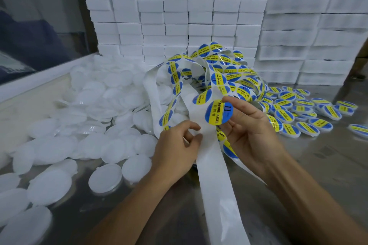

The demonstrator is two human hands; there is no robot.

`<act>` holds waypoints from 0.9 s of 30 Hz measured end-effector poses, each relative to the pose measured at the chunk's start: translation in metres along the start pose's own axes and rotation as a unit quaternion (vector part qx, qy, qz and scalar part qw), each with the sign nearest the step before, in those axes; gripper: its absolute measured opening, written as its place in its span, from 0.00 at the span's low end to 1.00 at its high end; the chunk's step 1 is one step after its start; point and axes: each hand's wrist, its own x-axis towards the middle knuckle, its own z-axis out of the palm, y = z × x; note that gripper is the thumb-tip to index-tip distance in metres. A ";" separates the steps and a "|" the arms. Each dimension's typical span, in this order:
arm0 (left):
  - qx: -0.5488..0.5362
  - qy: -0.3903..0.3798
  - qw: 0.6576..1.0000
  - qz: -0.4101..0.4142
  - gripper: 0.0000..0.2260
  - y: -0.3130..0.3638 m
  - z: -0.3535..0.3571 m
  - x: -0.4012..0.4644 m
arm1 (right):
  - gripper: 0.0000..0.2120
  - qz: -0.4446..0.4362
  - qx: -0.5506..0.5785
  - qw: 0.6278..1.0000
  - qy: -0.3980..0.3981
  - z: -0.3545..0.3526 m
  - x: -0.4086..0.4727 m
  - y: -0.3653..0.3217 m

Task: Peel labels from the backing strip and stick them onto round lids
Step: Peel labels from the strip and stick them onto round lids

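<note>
Two hands work over a grey table (328, 175); the left hand (177, 145) has its fingers curled and pinches the white backing strip (215, 175), which runs from the tangle down toward the bottom edge of the view; the right hand (253, 131) holds a round blue-and-yellow label (217, 112) by its edge between thumb and fingertips, the label lying just above the strip, though whether it has fully left the backing is hard to tell; behind the hands a loose tangle of strip (215, 71) still carrying labels is heaped on the table; plain white round lids (105, 180) lie scattered and piled to the left, one just beside the left wrist; lids already labelled (306, 127) are spread to the right, well apart from the plain ones; stacks of white boxes (175, 12) rise along the back.
</note>
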 end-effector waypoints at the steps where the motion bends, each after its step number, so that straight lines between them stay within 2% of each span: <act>1: -0.001 -0.006 1.000 0.003 0.03 0.000 0.000 0.000 | 0.09 -0.001 -0.002 1.000 -0.003 -0.001 0.000 -0.001; 6: -0.024 -0.033 0.999 0.023 0.02 0.005 0.001 -0.004 | 0.10 0.032 -0.014 0.999 -0.022 -0.002 -0.001 0.003; 8: -0.053 -0.029 0.998 0.018 0.06 0.011 -0.001 -0.003 | 0.07 0.036 -0.035 0.999 -0.003 -0.001 -0.001 0.006; 11: -0.228 -0.012 0.974 -0.009 0.11 0.018 -0.009 0.001 | 0.08 0.028 -0.084 0.995 0.043 -0.003 0.002 0.011; 13: -0.281 0.010 0.959 -0.024 0.08 0.021 -0.013 0.002 | 0.11 0.018 -0.106 0.992 0.063 -0.005 0.003 0.013; 14: -0.271 0.028 0.962 -0.028 0.05 0.021 -0.013 0.003 | 0.11 0.014 -0.119 0.990 0.068 -0.006 0.003 0.014; 16: -0.218 0.070 0.973 -0.017 0.09 0.020 -0.012 0.004 | 0.10 0.009 -0.161 0.984 0.072 -0.008 0.003 0.016; 18: -0.154 0.093 0.983 0.037 0.11 0.017 -0.013 0.004 | 0.08 0.001 -0.215 0.974 0.068 -0.009 0.003 0.018; 20: -0.091 0.106 0.984 0.106 0.07 0.016 -0.015 0.002 | 0.07 -0.012 -0.255 0.965 0.056 -0.011 0.003 0.020; 23: -0.062 0.115 0.984 0.125 0.02 0.015 -0.016 0.002 | 0.08 -0.015 -0.279 0.959 0.038 -0.013 0.003 0.020; 27: -0.035 0.096 0.985 0.140 0.03 0.013 -0.019 0.003 | 0.08 -0.002 -0.324 0.946 0.016 -0.016 0.005 0.021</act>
